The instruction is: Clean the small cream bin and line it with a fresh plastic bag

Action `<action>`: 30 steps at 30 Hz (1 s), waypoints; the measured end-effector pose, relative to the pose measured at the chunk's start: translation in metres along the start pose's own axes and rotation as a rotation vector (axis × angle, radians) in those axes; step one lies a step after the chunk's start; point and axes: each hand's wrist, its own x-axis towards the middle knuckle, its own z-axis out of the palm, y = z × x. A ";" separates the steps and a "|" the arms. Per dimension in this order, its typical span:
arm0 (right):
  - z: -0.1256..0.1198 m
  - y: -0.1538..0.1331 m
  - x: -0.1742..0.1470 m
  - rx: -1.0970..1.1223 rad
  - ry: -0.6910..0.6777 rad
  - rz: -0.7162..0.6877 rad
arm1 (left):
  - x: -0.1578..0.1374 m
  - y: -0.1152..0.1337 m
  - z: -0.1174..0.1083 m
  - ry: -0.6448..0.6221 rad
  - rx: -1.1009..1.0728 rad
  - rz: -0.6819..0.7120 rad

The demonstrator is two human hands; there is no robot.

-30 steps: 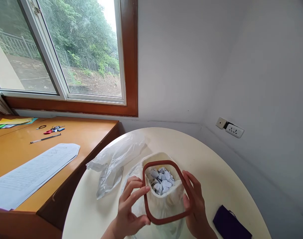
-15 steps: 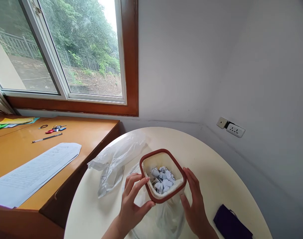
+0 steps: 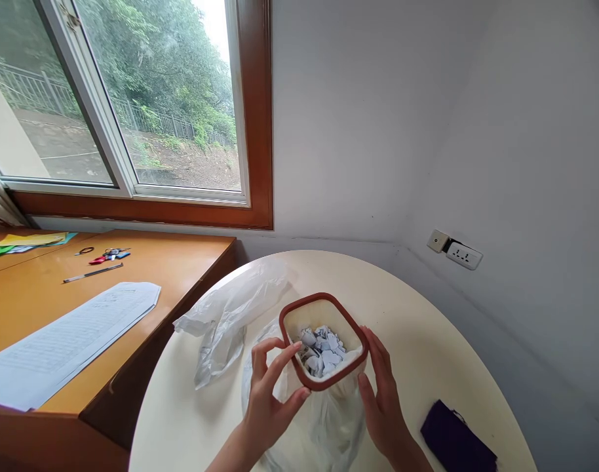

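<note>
Between my two hands is a small cream bin with a brown rim [image 3: 324, 298], tilted so that its inside shows. Torn and crumpled paper scraps [image 3: 324, 351] lie at the bottom. My left hand [image 3: 272, 400] grips the rim at the left, with the index finger over its edge and the thumb below. On the other side my right hand [image 3: 383, 396] clasps the bin's right wall, fingers along the rim. A clear plastic bag [image 3: 329, 426] lies beneath the bin, partly hidden by it and by my hands.
Another thin plastic bag [image 3: 231, 308] lies crumpled on the round table [image 3: 451, 360]. A dark purple pouch [image 3: 457, 438] is near the right edge. The wooden desk [image 3: 181, 252] at left holds papers [image 3: 78, 341], a pen [image 3: 93, 273] and keys [image 3: 113, 254].
The bin has risen slightly and its near side has lifted a little, with both hands still on it. My left hand has shifted slightly to the right.
</note>
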 end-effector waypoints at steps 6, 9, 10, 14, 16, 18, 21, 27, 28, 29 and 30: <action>0.000 -0.002 0.000 -0.008 0.006 -0.016 | 0.000 0.000 0.000 0.006 0.032 0.043; 0.000 -0.002 0.000 -0.012 0.003 -0.002 | 0.001 0.001 0.000 -0.007 0.043 0.049; 0.000 -0.001 0.000 -0.008 0.001 0.006 | 0.000 0.001 0.000 -0.013 0.045 0.045; 0.000 -0.001 0.000 0.003 -0.009 0.032 | -0.001 0.003 0.001 -0.057 0.036 0.015; 0.000 -0.001 0.000 -0.002 -0.011 0.045 | -0.002 0.004 0.001 -0.076 0.028 -0.004; 0.000 0.000 0.001 -0.008 -0.013 0.050 | -0.003 0.004 0.001 -0.086 0.026 -0.023; 0.001 -0.001 0.001 -0.019 -0.021 0.031 | -0.003 0.005 0.001 -0.105 0.017 -0.041; 0.003 0.000 -0.002 -0.029 0.056 0.038 | 0.000 0.008 0.001 -0.115 -0.013 -0.014; 0.003 0.001 -0.003 -0.032 0.086 0.015 | 0.000 0.008 0.001 -0.113 -0.009 -0.009; 0.002 0.002 -0.003 -0.038 0.108 -0.016 | 0.000 0.008 0.001 -0.112 -0.005 -0.005; 0.002 0.003 -0.004 -0.045 0.117 -0.049 | 0.000 0.008 0.001 -0.111 -0.002 0.000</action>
